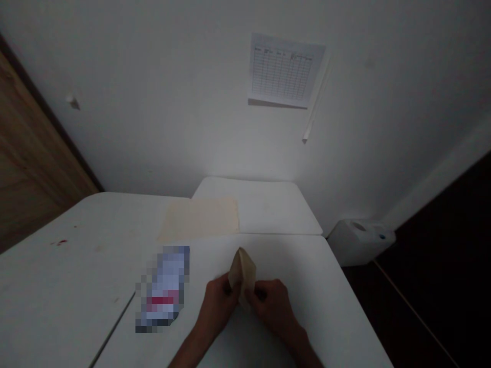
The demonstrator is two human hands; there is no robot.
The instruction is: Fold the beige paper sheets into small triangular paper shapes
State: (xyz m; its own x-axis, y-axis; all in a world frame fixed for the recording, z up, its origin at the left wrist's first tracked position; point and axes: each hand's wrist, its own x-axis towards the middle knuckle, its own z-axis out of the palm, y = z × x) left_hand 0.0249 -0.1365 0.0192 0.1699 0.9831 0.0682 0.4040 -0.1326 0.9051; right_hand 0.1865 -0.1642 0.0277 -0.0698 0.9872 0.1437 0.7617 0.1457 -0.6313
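Paper (242, 273), already creased into an upright pointed wedge, sits over the table's (57, 286) near part, pinched tight by fingers of left hand (217, 306) and right hand (274, 304), while a sheet (199, 219) farther back lies flat, unfolded.

The printed grid on the wall sheet (286, 71) is unreadable.

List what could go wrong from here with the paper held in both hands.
1. The left hand and right hand pinch the folded paper only at its lower part, and its top stands free. A crease could land crooked, or the paper might tear.
2. The scene is dim, so the paper's edges may be hard to line up.
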